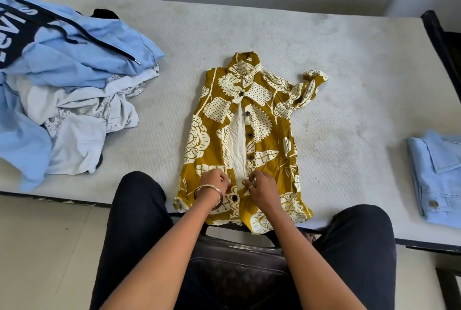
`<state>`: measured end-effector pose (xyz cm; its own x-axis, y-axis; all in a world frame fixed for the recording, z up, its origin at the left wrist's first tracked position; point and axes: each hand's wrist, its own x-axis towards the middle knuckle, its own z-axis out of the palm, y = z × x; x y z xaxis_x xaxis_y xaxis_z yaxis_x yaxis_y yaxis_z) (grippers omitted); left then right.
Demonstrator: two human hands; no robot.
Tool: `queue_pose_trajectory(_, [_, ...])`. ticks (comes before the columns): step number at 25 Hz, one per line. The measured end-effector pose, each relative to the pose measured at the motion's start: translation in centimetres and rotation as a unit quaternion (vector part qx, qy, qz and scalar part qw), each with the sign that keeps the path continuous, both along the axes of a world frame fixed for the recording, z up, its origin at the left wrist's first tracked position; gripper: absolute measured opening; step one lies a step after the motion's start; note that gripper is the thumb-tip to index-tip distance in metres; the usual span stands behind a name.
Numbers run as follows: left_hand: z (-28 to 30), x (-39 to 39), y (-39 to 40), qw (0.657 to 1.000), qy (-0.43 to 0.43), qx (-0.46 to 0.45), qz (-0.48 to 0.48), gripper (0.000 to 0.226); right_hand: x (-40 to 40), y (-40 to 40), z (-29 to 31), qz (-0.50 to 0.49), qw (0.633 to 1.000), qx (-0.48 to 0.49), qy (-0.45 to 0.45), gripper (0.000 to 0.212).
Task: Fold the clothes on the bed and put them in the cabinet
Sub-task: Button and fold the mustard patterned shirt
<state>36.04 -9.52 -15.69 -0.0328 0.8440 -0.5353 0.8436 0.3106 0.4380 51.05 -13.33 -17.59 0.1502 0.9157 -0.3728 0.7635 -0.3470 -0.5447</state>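
Shirt [245, 140] placket pinched by both hands' fingers [225, 180] — clothes pile [67, 90] left, folded denim [436, 177] right.

Thin, matt, crinkled woven cloth in the printed shirt [249, 140], with dark glossy buttons [250, 135]. Soft matt fleece in the blue hoodie [82, 42]; woven drawcord [82, 35] with a shiny tip. Pale denim in the folded jacket [436, 175], metal button [433, 203]. Textured, quilted mattress [349, 65], dull and stained. Polished metal bangle [209, 194]. Creased, faintly glossy leather-like seat [239, 262].
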Motion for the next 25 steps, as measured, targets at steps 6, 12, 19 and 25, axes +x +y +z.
queue_pose_trajectory(6, [-1.1, 3.9, 0.1, 0.992, 0.128, 0.006, 0.014, 0.05, -0.2, 0.7, -0.7, -0.023, 0.999, -0.035, 0.005, 0.01])
queue_pose_trajectory(12, [-1.0, 3.1, 0.9, 0.995, 0.032, 0.011, 0.091, 0.018, -1.0, 1.8, 0.2, -0.136, 0.982, -0.008, 0.131, 0.004])
queue_pose_trajectory(19, [-0.1, 0.8, -1.1, 0.975, -0.135, 0.049, 0.17, 0.011, -3.2, 1.4, 1.0, -0.208, 0.955, 0.001, 0.211, 0.019])
queue_pose_trajectory(25, [0.7, 1.5, -2.0, 0.97, -0.164, 0.082, 0.162, 0.013, -2.1, 0.7, 1.9, -0.206, 0.949, 0.0, 0.237, 0.012])
